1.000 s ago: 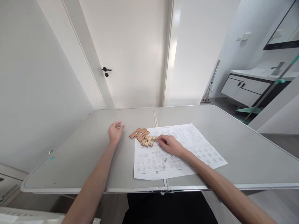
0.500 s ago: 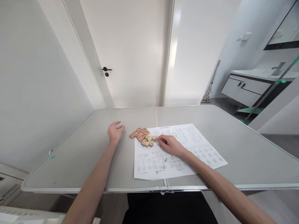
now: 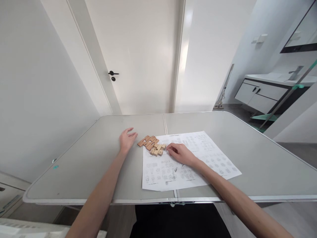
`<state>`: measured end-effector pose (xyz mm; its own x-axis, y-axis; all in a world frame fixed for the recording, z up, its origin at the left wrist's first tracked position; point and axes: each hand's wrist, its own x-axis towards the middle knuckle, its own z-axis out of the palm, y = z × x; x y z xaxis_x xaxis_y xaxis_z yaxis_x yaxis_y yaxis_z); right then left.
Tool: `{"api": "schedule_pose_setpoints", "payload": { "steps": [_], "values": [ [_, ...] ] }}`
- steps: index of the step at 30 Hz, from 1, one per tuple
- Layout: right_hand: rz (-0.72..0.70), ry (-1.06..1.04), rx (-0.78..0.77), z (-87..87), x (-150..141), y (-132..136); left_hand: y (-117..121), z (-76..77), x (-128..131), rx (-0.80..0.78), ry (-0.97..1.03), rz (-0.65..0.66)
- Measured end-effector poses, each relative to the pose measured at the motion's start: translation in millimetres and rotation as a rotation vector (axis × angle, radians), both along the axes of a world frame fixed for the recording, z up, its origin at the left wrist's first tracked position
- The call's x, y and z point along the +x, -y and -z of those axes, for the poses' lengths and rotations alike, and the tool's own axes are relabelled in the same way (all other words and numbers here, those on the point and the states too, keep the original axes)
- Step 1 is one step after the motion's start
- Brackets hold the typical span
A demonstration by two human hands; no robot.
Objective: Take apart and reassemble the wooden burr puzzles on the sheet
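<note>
Darker reddish-brown flat wooden puzzle pieces (image 3: 148,142) lie together on the table, partly over the paper's left corner. Against them sit pale notched wooden blocks (image 3: 158,150), grouped on the printed sheet (image 3: 158,183). My left hand (image 3: 127,140) hovers or rests just left of the brown pieces, empty, with its fingers apart. On the sheet, my right hand (image 3: 182,154) lies with curled fingers, its fingertips right beside the pale blocks. Nothing shows between those fingers; whether they touch the nearest block I cannot tell.
The grey folding table (image 3: 81,165) has a seam down its middle and a metal front edge. A small green mark (image 3: 55,167) is at its left side. Beyond stand a white door (image 3: 143,59) and, at the right, a washbasin cabinet (image 3: 260,94).
My left hand has moved a little to the right, closer to the brown pieces. My right hand and the wooden pieces look unmoved.
</note>
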<state>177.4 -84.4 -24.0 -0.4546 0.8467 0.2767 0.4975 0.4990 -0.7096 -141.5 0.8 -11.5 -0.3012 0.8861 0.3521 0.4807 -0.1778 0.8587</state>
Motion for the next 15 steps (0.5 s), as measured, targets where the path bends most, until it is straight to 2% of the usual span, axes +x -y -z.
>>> {"api": "schedule_pose_setpoints", "payload": {
  "steps": [9, 15],
  "values": [
    [0.007, 0.008, 0.007, -0.5, -0.6, 0.2, 16.6, -4.3, 33.2, -0.014, -0.391, 0.235],
    [0.002, 0.004, 0.005, -0.6, -0.9, 0.0, 20.8, 1.2, 43.6, -0.018, -0.543, 0.303]
  ]
}}
